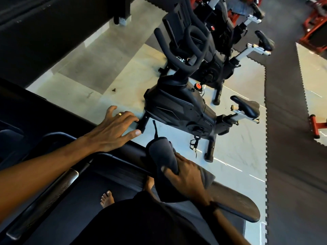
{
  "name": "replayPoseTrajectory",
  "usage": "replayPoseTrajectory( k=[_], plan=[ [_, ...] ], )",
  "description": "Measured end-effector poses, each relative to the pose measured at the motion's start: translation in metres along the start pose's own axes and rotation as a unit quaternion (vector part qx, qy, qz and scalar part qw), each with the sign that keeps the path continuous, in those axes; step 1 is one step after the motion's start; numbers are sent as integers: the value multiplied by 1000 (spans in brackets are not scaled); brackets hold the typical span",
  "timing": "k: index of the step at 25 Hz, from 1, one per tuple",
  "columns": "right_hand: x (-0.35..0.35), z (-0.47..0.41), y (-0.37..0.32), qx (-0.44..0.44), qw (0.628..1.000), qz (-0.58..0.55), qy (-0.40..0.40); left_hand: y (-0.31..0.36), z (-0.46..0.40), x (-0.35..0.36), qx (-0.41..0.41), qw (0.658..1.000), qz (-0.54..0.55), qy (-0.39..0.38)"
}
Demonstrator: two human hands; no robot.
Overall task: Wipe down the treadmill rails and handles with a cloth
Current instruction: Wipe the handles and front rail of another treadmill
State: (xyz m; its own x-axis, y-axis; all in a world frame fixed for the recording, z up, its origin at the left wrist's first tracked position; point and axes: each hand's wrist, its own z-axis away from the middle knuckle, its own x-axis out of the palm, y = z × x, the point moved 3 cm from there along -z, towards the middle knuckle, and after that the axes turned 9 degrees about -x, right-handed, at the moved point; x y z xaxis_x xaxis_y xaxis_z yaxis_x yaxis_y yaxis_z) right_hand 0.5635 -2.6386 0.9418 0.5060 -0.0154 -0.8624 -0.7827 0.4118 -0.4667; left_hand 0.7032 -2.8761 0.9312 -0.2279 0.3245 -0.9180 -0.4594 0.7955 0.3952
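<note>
Two hands on the treadmill rail (129,149).
Right hand (185,175) grasps the cloth (164,152) to wipe; left hand (115,128) rests flat, fingers spread, likely for balance.

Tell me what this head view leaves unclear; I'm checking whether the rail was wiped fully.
- Black treadmill handrail: the stretch under the dark grey cloth and the right hand is covered.
- Rail beneath the left hand: hidden by palm and fingers.
- Treadmill console: cut off by the left edge.
- Dirt or moisture on the rail: too dark to judge.
- One bare foot shows; the other is largely hidden by dark clothing.
</note>
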Motion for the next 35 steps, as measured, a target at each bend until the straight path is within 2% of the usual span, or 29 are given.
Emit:
replayPoseTrajectory(
  k=[2, 3, 5, 7, 10, 13, 15, 19, 22, 24, 27, 29, 31, 33, 35],
  plan=[
    [0, 21, -5, -49, 991, 87, 85, 9, 2, -2, 22, 1000, 7, 10],
    [-1, 22, -6, -42, 991, 103, 77, 16, 3, -1, 32, 999, 11, 9],
    [-7, 13, -5, 31, 999, 41, -17, 29, 4, 3, 51, 999, 12, -7],
    [-12, 1, 7, 108, 992, -18, -70, 39, 3, 11, 62, 997, 3, -38],
    [-17, -27, 40, 224, 954, -141, -144, 42, 2, 16, 64, 996, -5, -69],
    [12, -52, 91, 227, 927, -182, -237, 42, 3, 17, 53, 995, 2, -80],
    [17, -54, 97, 215, 931, -146, -256, 43, 3, 18, 43, 995, -1, -93],
    [-7, -22, 57, 207, 966, -111, -109, 40, 5, 20, 40, 992, 7, -121],
    [-19, 17, 33, 111, 993, -32, 27, 38, 6, 21, 49, 987, 31, -147],
    [-13, 41, 24, 65, 993, 18, 98, 36, 3, 22, 57, 985, 44, -155],
    [-9, 59, 17, 52, 987, 53, 139, 40, 0, 18, 61, 978, 86, -180],
    [-14, 49, 20, 113, 987, 54, 106, 49, -2, 14, 70, 974, 115, -183],
    [-19, 24, 38, 212, 977, 2, 16, 61, -9, 13, 78, 975, 118, -174],
    [-24, 0, 60, 288, 952, -80, -73, 71, -16, 15, 61, 975, 81, -198],
    [-26, -19, 75, 292, 936, -113, -157, 84, -17, 20, 52, 971, 30, -233]
  ],
)
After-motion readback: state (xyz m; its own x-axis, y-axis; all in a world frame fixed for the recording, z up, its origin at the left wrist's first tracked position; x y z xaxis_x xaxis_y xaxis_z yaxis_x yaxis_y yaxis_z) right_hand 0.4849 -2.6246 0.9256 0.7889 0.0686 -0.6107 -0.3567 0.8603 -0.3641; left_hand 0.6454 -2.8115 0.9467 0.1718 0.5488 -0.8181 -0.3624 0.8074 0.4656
